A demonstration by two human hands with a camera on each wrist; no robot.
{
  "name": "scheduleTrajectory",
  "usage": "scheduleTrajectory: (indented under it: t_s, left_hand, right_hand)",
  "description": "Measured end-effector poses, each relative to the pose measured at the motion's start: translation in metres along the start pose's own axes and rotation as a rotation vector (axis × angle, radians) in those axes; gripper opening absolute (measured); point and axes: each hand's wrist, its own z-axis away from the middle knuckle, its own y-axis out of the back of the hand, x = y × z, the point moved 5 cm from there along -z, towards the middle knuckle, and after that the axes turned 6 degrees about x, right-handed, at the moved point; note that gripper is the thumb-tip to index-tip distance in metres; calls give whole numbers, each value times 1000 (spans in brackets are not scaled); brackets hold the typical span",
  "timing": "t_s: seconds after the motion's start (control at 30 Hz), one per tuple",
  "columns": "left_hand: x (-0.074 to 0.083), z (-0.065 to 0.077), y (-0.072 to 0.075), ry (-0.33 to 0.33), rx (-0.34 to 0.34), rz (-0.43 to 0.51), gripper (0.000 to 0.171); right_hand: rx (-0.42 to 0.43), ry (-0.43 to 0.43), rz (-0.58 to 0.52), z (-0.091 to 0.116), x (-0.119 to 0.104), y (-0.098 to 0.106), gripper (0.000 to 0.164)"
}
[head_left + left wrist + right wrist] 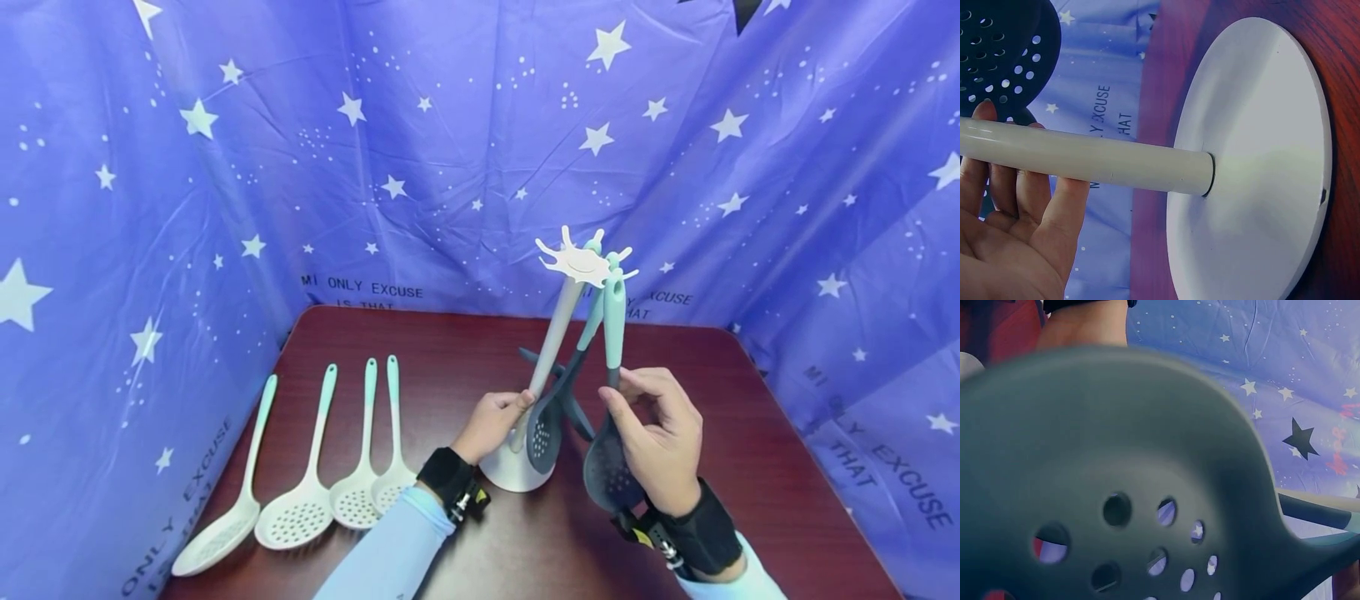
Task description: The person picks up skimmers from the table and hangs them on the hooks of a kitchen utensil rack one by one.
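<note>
A white utensil stand (557, 333) has a hooked top ring and a round base (1254, 150). My left hand (491, 421) grips its pole low down, with the fingers behind the pole in the left wrist view. My right hand (663, 433) pinches the neck of a dark grey skimmer (611, 471) with a mint handle; the handle's top end is at the ring's hooks. Whether it hangs on a hook I cannot tell. Another dark perforated spoon (545, 437) hangs beside the pole, with further dark utensil parts behind. In the right wrist view the skimmer's bowl (1116, 425) hides most of my right hand.
Several white perforated skimmers with mint handle ends, such as this wide one (296, 512), lie side by side on the left of the reddish-brown table (750, 467). A blue star-patterned curtain (465, 150) surrounds the table's back and sides.
</note>
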Motion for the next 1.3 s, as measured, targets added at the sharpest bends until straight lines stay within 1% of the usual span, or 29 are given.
scheduleTrajectory:
  t_s: [0.27, 0.43, 0.53, 0.67, 0.8, 1.0, 1.07, 1.17, 1.23, 1.3]
  left_hand:
    - [-1, 0, 1, -2, 18, -7, 80]
    - [1, 1, 0, -1, 10, -13, 84]
    - [2, 2, 0, -3, 8, -11, 87]
    - [3, 2, 0, -5, 10, -12, 87]
    - [4, 2, -1, -4, 10, -9, 84]
    - [5, 3, -1, -2, 19, 1, 76]
    - [5, 3, -1, -4, 22, 5, 75]
    - [4, 3, -1, -11, 27, 15, 70]
    - [4, 2, -2, -11, 23, 19, 66]
    - [11, 5, 0, -16, 27, 27, 58]
  right_hand:
    - [9, -15, 34, 5, 5, 1, 25]
    - [-6, -27, 48, 7, 4, -3, 24]
    - [-24, -49, 73, 11, 8, -5, 27]
    - [-59, -101, 132, 18, 21, -4, 36]
    - [-84, -158, 182, 23, 27, -6, 46]
    - [-135, -267, 235, 28, 34, -11, 47]
    - [-143, -283, 271, 29, 35, -13, 49]
    - [-170, -323, 329, 26, 30, -20, 53]
    - [-193, -365, 361, 24, 24, -25, 54]
    - [-215, -427, 386, 26, 28, -28, 51]
